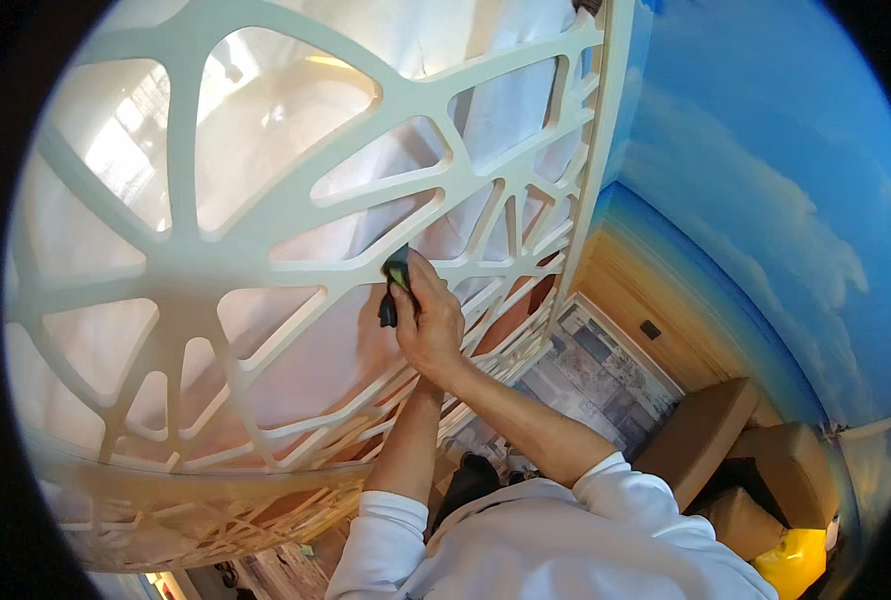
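Observation:
My right hand is closed around a small black tool with a green part, whose exact kind I cannot make out. It presses near a rib of a large white lattice panel, which has rounded openings between branching bars. My left forearm rises beside the right one and meets it at the wrist. The right hand covers my left hand, so its fingers do not show. Behind the bars lies a pale, glossy sheet with bright reflections and folds.
A vertical edge strip bounds the panel on the right. Beyond it stands a wall painted as blue sky and sand. Brown cushioned blocks and a yellow item lie at lower right, beside a grey patterned floor.

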